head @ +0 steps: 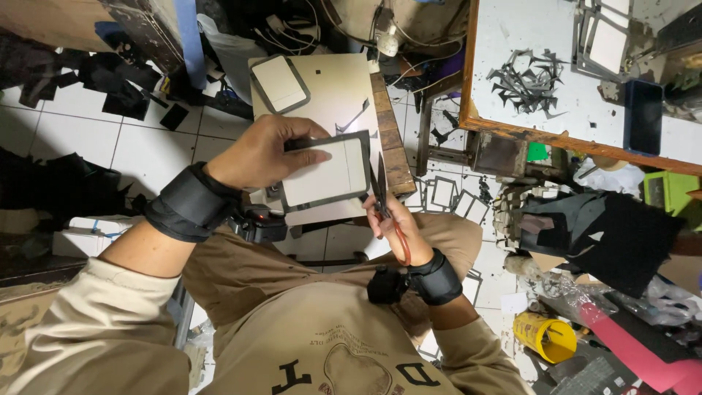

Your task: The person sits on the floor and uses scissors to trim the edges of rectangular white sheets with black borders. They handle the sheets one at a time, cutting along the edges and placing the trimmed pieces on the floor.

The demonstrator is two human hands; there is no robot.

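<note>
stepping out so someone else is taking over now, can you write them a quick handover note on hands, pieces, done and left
Left hand holds a white rectangular panel with a dark border over the lap.
Right hand grips red-handled scissors, blades at the panel's right edge.
Another rounded panel lies on the small white table.
Dark offcuts lie on the workbench; more framed pieces are on the floor.
Done: cannot tell how much is trimmed. Left: this right edge at least.

white panel (325, 175) black-edged; scissors (391, 219) red-handled; wrist straps (191, 202) black
</note>
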